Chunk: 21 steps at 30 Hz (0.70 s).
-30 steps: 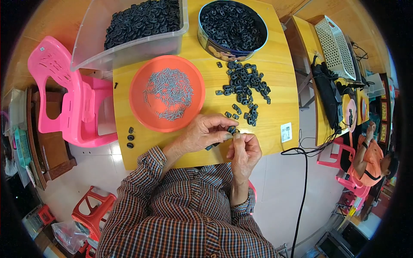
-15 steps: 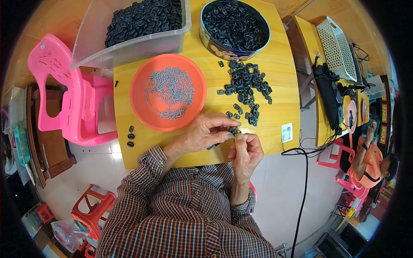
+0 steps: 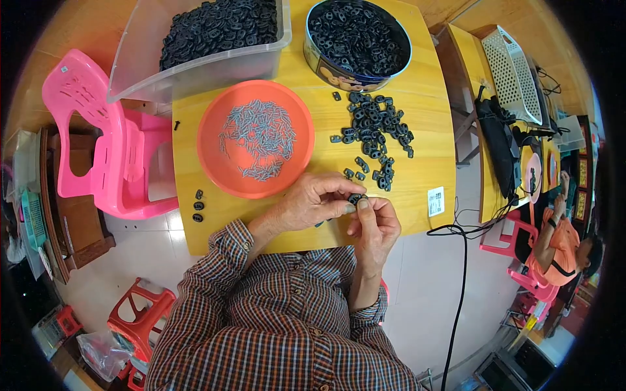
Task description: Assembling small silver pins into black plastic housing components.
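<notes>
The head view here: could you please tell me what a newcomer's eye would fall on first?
Probably the orange plate of small grey metal pieces in the middle of the yellow table. Just below it, the left hand and right hand meet on a small black part at the near edge. A loose pile of black parts lies to the right, and a bright pink chair stands left of the table.

Glossy wood table (image 3: 430, 150); orange plastic bowl (image 3: 208, 143); black parts (image 3: 375, 127) prob. matt plastic.
</notes>
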Each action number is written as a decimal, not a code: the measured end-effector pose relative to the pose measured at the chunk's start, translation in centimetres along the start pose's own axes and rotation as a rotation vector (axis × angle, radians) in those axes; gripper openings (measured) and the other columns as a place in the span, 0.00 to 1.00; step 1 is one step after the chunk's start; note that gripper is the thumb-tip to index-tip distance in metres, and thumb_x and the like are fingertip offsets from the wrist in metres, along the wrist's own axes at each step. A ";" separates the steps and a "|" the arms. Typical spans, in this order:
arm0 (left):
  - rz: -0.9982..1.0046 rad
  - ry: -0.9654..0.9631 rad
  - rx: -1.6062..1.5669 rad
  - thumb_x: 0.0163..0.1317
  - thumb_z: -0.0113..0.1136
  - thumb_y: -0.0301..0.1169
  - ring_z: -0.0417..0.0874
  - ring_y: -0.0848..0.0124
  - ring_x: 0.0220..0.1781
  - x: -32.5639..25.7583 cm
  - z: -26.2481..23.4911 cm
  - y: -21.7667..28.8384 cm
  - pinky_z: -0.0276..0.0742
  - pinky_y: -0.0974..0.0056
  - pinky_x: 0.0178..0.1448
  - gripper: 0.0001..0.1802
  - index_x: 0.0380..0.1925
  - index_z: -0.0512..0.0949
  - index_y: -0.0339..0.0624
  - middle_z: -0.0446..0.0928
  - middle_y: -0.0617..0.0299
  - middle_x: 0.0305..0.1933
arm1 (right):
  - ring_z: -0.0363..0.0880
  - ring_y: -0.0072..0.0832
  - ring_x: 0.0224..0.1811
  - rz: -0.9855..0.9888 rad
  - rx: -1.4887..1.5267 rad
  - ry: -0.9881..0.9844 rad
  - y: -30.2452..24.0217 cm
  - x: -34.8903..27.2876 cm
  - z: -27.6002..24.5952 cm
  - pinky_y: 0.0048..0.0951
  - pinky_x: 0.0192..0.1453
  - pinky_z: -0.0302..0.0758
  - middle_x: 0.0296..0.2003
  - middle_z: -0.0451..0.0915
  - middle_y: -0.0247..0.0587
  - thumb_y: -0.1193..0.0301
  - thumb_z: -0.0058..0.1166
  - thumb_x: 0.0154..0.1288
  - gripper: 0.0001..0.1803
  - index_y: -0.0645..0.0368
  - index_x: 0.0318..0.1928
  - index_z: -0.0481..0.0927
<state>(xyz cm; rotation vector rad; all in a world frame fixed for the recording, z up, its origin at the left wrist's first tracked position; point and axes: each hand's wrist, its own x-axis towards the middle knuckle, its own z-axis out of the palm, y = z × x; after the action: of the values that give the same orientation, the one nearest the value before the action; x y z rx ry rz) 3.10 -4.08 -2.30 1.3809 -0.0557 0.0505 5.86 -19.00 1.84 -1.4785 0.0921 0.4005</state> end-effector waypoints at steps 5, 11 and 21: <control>-0.019 -0.015 -0.046 0.56 0.61 0.20 0.76 0.82 0.35 0.0 0.0 0.0 0.74 0.75 0.37 0.18 0.48 0.78 0.39 0.77 0.67 0.36 | 0.66 0.12 0.15 0.011 0.007 0.015 0.1 0.0 -0.1 0.14 0.18 0.62 0.20 0.75 0.31 0.75 0.53 0.63 0.05 0.61 0.31 0.72; -0.037 -0.006 -0.043 0.56 0.61 0.20 0.74 0.83 0.32 0.0 0.0 0.0 0.73 0.75 0.35 0.18 0.48 0.78 0.40 0.77 0.69 0.33 | 0.66 0.12 0.15 -0.034 0.037 0.014 0.5 0.0 0.0 0.15 0.18 0.61 0.18 0.74 0.31 0.75 0.53 0.63 0.05 0.61 0.31 0.72; 0.005 -0.009 0.013 0.55 0.61 0.20 0.76 0.80 0.33 0.1 -0.1 0.3 0.73 0.74 0.36 0.18 0.47 0.78 0.39 0.77 0.66 0.34 | 0.67 0.13 0.16 -0.026 0.016 0.015 0.4 -0.1 0.0 0.14 0.19 0.63 0.20 0.75 0.33 0.75 0.54 0.63 0.05 0.62 0.31 0.73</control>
<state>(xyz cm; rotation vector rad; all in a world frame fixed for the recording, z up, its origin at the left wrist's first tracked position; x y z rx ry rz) 3.18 -3.91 -2.07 1.3942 -0.0659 0.0488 5.63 -19.00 1.48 -1.4652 0.0878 0.3666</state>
